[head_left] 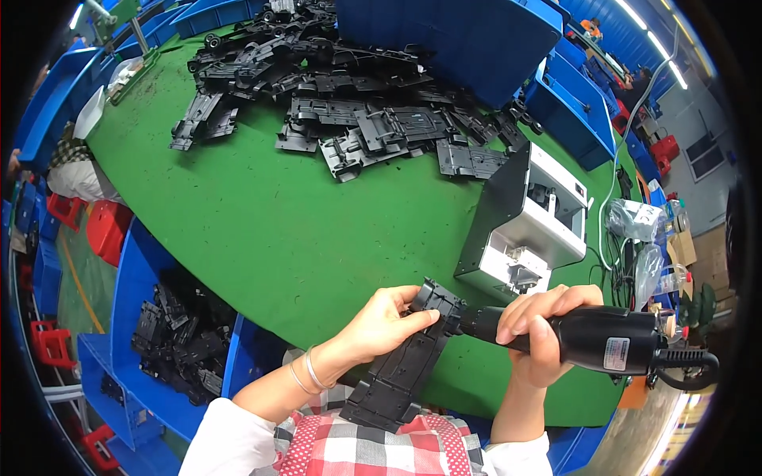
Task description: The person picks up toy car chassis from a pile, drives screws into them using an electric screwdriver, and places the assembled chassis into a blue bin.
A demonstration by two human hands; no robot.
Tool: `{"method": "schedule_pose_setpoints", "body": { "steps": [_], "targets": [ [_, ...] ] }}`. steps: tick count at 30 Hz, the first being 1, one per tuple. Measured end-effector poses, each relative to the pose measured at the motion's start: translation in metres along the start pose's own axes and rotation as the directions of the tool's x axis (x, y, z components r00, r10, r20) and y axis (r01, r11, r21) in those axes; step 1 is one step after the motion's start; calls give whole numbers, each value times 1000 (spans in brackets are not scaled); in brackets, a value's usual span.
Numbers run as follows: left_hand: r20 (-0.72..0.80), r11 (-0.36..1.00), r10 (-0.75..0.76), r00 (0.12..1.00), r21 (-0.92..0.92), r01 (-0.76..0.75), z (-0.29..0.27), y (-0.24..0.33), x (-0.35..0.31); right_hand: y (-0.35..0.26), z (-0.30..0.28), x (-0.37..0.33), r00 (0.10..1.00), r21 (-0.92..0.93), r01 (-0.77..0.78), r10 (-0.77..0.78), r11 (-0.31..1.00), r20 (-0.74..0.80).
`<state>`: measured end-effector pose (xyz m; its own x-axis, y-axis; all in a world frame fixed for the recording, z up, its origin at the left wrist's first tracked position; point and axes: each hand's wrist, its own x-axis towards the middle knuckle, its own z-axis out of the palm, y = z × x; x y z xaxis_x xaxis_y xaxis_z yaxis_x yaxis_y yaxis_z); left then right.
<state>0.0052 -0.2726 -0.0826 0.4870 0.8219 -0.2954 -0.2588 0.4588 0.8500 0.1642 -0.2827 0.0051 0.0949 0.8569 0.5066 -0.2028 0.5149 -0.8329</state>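
Observation:
Between the thumb and fingers of my left hand (pixel 390 321) is a black plastic toy-car chassis (pixel 405 365), tilted over my lap at the table's near edge. My right hand (pixel 544 329) wraps round a black electric screwdriver (pixel 603 339) with a thick cord at its rear. The tool lies level, its tip pointing left and meeting the upper right side of the chassis. Exactly what the tip touches is hidden. Many similar black chassis parts (pixel 405 127) lie heaped at the far side of the green table.
A white and black screw-feeder machine (pixel 528 222) stands right of centre. Behind the heap rises a large blue bin (pixel 444 47). Another blue bin (pixel 575 111) sits at the far right. Below the table's left edge, a blue crate (pixel 131 270) holds more black parts. Cables and plastic bags (pixel 635 218) lie at right.

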Motion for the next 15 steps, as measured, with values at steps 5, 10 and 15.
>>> {"method": "schedule_pose_setpoints", "body": {
  "steps": [5,10,15],
  "targets": [
    [47,997,1,999,-75,2,4,-11,-2,-4,-13,0,993,117,-104,97,988,67],
    [35,995,-104,994,-6,104,2,-8,0,-28,-44,20,956,-52,198,-205,979,-209],
    [41,994,-109,993,-7,109,4,-12,3,-9,-31,31,903,-481,145,-314,865,-293]
  ]
}}
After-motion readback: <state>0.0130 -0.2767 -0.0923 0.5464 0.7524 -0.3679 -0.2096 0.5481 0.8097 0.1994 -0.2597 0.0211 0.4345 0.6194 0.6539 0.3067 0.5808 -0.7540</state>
